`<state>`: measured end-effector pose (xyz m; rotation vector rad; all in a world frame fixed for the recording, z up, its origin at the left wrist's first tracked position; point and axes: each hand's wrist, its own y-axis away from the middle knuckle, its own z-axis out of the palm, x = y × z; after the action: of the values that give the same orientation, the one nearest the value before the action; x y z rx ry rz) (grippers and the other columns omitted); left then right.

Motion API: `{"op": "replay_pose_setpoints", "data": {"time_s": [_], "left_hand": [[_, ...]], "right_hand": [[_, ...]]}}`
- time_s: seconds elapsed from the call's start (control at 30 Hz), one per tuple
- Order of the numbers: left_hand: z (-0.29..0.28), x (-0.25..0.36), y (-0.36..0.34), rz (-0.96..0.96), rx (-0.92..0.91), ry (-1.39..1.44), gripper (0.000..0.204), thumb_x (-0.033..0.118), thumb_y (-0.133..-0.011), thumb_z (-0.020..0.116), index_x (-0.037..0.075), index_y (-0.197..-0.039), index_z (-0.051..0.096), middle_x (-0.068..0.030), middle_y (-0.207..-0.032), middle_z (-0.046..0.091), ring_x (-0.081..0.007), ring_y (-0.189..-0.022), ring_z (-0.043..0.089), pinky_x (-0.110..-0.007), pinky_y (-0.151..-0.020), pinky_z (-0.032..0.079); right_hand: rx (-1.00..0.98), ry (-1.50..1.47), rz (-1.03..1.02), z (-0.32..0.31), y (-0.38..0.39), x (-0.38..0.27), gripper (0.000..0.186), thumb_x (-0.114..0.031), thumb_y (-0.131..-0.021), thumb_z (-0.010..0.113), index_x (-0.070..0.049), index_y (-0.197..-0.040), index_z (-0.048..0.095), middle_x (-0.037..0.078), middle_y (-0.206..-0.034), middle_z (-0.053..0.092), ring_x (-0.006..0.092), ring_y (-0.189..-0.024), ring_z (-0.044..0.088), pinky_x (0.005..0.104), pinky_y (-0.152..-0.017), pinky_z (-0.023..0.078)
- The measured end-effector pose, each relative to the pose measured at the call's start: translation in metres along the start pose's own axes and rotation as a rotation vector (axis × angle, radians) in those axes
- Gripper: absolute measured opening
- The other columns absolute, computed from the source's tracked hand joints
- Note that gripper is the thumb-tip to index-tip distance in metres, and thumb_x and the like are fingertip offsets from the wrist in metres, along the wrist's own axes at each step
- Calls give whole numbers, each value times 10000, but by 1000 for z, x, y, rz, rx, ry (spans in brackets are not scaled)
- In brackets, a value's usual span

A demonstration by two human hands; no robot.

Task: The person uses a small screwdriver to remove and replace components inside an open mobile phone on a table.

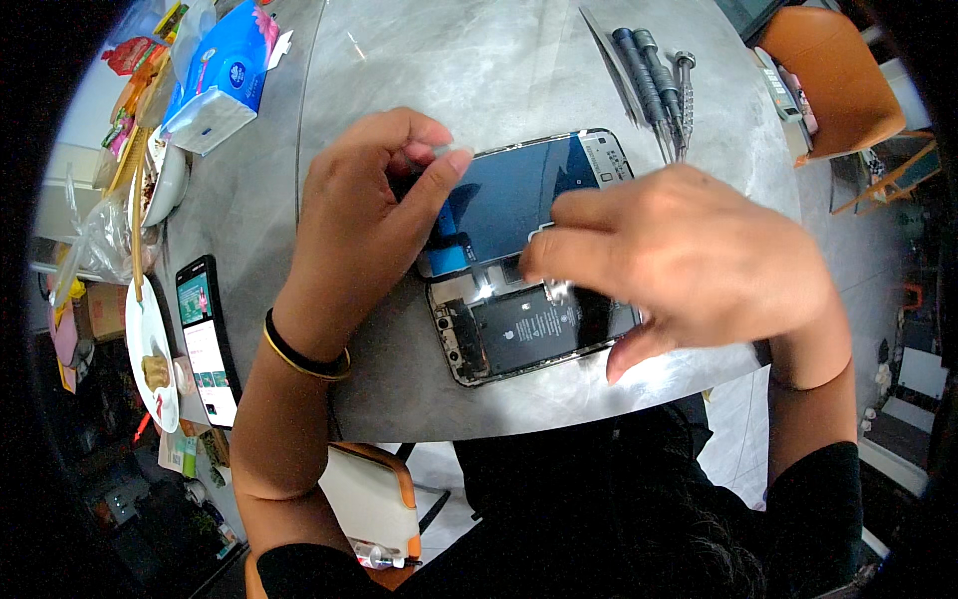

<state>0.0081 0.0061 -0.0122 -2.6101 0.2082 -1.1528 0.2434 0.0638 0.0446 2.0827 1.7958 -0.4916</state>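
Observation:
An opened phone lies on the grey table. Its lifted screen panel point(509, 190), backed in dark blue, is laid out beyond the phone body point(529, 324), which shows a black battery and metal brackets. My left hand point(364, 200) is closed at the panel's far left corner. Its thumb and index finger nearly meet around a small pale thing too hidden to name. My right hand point(689, 255) arches over the right part of the phone, slightly blurred. Its bent fingers reach the seam between panel and body, and its thumb lies at the body's near edge. The palm hides what is beneath.
Several small screwdrivers point(654, 85) and tweezers point(611, 65) lie at the far right. On the left are a lit phone point(207, 339), a white plate point(150, 344), a bowl point(167, 180) and a blue tissue pack point(222, 80). An orange chair point(828, 75) stands beyond the table.

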Motion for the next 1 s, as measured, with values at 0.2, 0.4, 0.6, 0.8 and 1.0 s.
{"op": "replay_pose_setpoints", "data": {"time_s": [0.2,0.4,0.6,0.8,1.0], "left_hand": [[4,-8,3,8,30,48,157,164,-860,717,30,-891,640,-37,-764,588,-99,-665,551,-234,-598,463],[2,-5,1,-8,30,-47,150,157,-853,713,29,-881,639,-55,-747,576,-127,-637,561,-245,-579,458],[0,-2,-1,67,70,-202,180,196,-859,689,21,-864,647,-84,-740,568,-170,-603,553,-288,-555,446],[0,0,0,33,70,-249,192,212,-858,681,22,-865,653,-98,-755,583,-180,-614,560,-301,-558,442],[-1,-1,0,57,80,-307,198,220,-852,692,25,-869,657,-103,-766,600,-187,-605,571,-305,-557,448]], "right_hand": [[-57,68,61,3,0,-11,549,-148,-598,829,-68,-1071,562,89,-866,610,291,-786,660,396,-620,513],[8,114,53,3,0,2,576,-115,-573,843,-86,-1081,571,81,-918,630,292,-813,664,396,-651,526],[59,76,95,-6,-2,17,559,-11,-567,822,-41,-1078,598,126,-1060,659,330,-921,672,411,-743,548],[67,40,93,-4,-4,24,588,12,-559,824,-35,-1103,605,143,-1078,659,329,-965,669,403,-785,583],[79,8,51,-3,-4,32,577,14,-568,821,-39,-1101,606,145,-1070,659,335,-983,662,404,-815,571]]}}
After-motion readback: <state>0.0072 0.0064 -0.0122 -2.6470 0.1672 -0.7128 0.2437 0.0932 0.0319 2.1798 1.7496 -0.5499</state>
